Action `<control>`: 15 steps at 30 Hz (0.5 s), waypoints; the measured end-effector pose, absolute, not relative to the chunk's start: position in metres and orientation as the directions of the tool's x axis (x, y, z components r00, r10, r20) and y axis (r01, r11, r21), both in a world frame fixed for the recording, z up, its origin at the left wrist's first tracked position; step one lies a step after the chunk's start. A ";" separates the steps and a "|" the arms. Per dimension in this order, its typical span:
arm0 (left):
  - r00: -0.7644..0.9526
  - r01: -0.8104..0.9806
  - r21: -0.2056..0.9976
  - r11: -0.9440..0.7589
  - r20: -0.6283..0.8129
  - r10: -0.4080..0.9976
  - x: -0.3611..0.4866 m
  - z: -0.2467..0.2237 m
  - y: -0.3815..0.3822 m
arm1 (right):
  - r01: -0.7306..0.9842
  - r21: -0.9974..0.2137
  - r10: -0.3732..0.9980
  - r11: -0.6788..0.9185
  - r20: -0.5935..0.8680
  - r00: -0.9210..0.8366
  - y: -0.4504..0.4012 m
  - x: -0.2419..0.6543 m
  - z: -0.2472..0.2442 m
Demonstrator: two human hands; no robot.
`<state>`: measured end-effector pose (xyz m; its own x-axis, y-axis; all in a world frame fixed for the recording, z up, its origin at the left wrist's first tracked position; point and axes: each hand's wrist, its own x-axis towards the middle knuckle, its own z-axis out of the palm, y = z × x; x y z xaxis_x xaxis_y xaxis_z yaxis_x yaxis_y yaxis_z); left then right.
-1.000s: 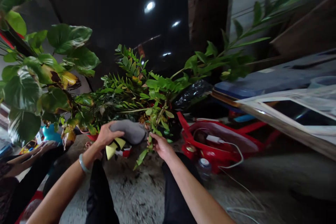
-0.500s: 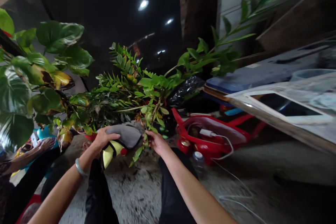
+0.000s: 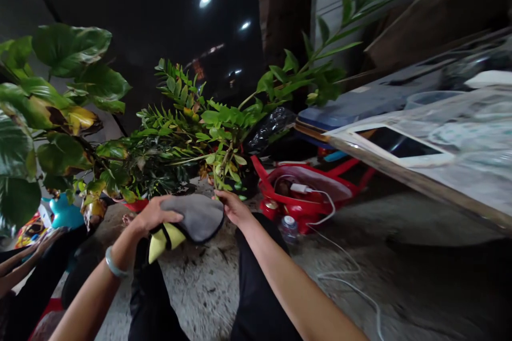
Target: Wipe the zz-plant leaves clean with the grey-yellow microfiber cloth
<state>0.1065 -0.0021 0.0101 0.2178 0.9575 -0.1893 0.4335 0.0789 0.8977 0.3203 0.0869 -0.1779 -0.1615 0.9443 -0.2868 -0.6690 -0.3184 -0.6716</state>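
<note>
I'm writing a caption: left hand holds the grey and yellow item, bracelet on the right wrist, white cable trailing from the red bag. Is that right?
Wrong wrist: the head view shows the bracelet on the left. The left hand holds the grey and yellow item, and the cable trails from the red bag.

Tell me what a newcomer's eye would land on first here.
First, probably the grey piece with its yellow part, low in the middle, gripped by the left hand, with the right hand close by its right edge. Next, likely the bright red bag on the floor to the right, and the large-leaved green plant filling the left side.
</note>
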 end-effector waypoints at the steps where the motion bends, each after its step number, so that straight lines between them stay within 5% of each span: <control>1: 0.166 0.393 0.918 0.049 -0.123 0.978 0.103 0.023 0.001 | -0.669 -0.669 0.942 -0.326 -0.294 -0.165 0.086 0.322 -0.177; 5: -0.142 0.362 0.920 -0.152 0.216 0.966 0.106 0.038 0.032 | -0.663 -0.659 0.931 -0.356 -0.314 -0.189 0.082 0.322 -0.171; 7: -0.244 0.424 0.892 -0.153 0.276 0.930 0.110 0.018 0.045 | -0.662 -0.657 0.930 -0.359 -0.315 -0.192 0.080 0.321 -0.169; 13: 0.017 0.422 0.899 0.119 -0.139 0.990 0.100 -0.034 0.016 | -0.673 -0.651 0.933 -0.351 -0.300 -0.197 0.081 0.323 -0.172; 15: 0.054 0.365 0.925 0.104 -0.133 0.990 0.095 -0.017 0.007 | -0.669 -0.653 0.932 -0.355 -0.301 -0.201 0.083 0.325 -0.173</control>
<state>0.0946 0.0068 -0.0170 0.0542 0.9897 -0.1326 0.3651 0.1039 0.9252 0.3249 0.0826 -0.1735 -0.2008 0.9324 -0.3006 -0.6693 -0.3547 -0.6529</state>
